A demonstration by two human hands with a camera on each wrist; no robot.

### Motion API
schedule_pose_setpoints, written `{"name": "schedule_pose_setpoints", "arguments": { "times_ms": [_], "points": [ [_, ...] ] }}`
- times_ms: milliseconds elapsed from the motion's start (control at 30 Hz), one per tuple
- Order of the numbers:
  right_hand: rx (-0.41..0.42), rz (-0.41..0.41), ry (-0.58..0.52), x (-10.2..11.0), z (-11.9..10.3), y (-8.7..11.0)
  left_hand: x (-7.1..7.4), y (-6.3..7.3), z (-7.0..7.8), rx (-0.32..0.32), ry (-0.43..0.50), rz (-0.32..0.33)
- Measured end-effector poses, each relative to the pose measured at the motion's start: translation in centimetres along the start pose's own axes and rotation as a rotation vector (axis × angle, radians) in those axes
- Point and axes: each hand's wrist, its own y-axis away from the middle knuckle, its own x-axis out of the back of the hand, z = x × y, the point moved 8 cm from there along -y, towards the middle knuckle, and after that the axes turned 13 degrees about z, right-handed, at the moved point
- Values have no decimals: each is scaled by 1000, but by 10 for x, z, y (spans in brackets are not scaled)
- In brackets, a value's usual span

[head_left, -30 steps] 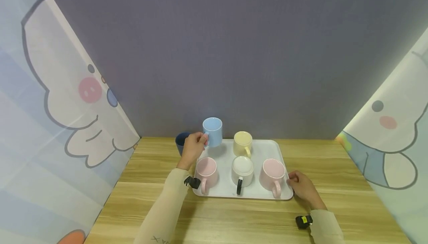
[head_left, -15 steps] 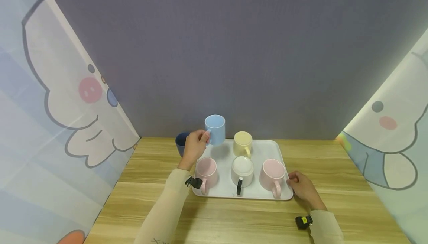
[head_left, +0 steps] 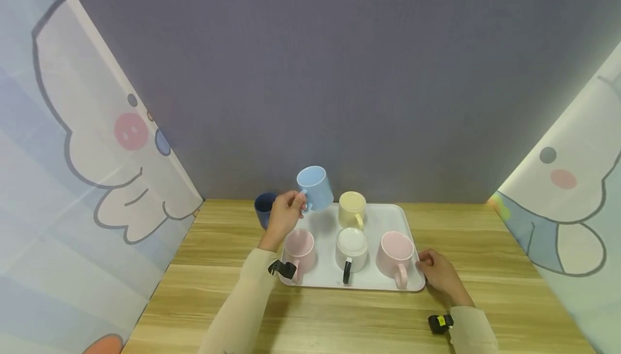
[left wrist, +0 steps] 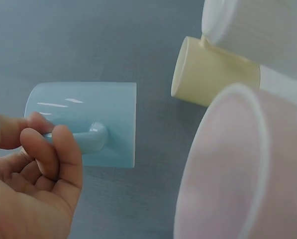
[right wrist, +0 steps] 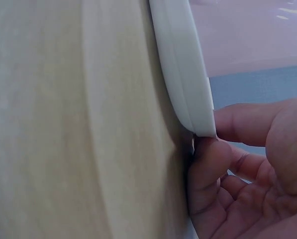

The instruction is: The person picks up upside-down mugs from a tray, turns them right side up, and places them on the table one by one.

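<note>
By its handle, my left hand (head_left: 283, 216) grips a light blue mug (head_left: 316, 189) over the back left part of the white tray (head_left: 383, 211). That mug hangs base up and tilted, its base leaning to the left in the head view. In the left wrist view, thumb and curled fingers pinch the light blue handle (left wrist: 91, 142). My right hand (head_left: 439, 270) pinches the tray's right edge near the front corner. The right wrist view shows the thumb and a finger on either side of the tray rim (right wrist: 188, 69).
Upside down on the tray stand a yellow mug (head_left: 352, 208), a white mug (head_left: 351, 249) with a black handle, and two pink mugs, one left (head_left: 299, 249) and one right (head_left: 395, 254). A dark blue cup (head_left: 264, 208) stands left of the tray, partly behind my hand.
My left hand has moved slightly right with the light blue mug, which has gone from nearly upright to tilted. My right hand has stayed at the tray's edge.
</note>
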Motion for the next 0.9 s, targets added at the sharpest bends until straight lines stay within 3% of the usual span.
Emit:
{"name": "schedule_pose_setpoints", "arguments": {
  "times_ms": [167, 400, 533, 733, 900],
  "points": [
    [1, 6, -1, 1, 0, 1, -5, 5, -6, 84, 163, -43],
    [-2, 3, -1, -1, 1, 0, -14, 10, -22, 325, 494, -97],
    [0, 5, 8, -1, 0, -1, -17, 13, -26, 409, 646, -115],
    [9, 11, 14, 0, -1, 0, -21, 20, -23, 455, 851, -172],
    [10, 11, 19, -1, 1, -1, -25, 27, -16, 473, 1069, -270]
  ]
}}
